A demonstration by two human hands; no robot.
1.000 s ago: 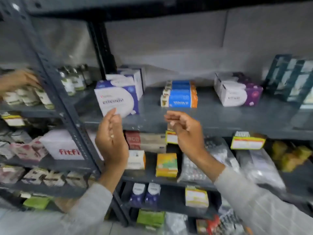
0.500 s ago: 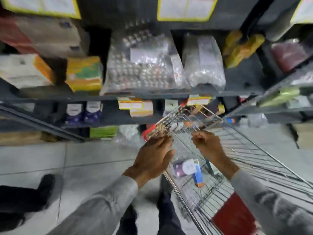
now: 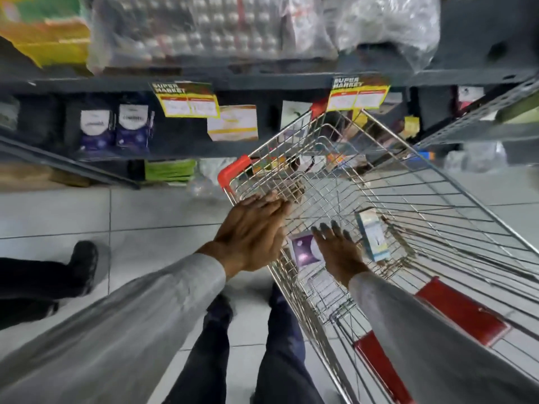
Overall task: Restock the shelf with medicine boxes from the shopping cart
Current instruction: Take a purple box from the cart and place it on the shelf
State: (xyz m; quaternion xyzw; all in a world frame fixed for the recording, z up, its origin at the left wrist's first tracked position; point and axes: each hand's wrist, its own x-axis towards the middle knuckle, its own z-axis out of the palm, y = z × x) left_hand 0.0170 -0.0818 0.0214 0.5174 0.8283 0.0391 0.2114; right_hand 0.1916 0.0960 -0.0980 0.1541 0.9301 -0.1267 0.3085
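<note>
A wire shopping cart (image 3: 431, 182) with red corner guards stands before the dark metal shelf (image 3: 262, 78). On the cart's floor lie a purple-and-white medicine box (image 3: 302, 252) and a pale blue-and-white box (image 3: 373, 237). My right hand (image 3: 338, 252) is deep inside the cart, fingers spread, just over the purple box's right side, holding nothing. My left hand (image 3: 250, 231) hovers flat and open at the cart's left rim, empty.
Lower shelves hold dark blue packs (image 3: 116, 126), a green pack (image 3: 170, 170), blister strips in plastic bags (image 3: 210, 27) and yellow price tags (image 3: 186, 99). Another person's shoe (image 3: 84, 263) stands on the tiled floor at left. My legs are beside the cart.
My view dropped from the shelf to the cart. My right hand has gone down into the cart toward the purple box; my left hand has opened flat at the rim.
</note>
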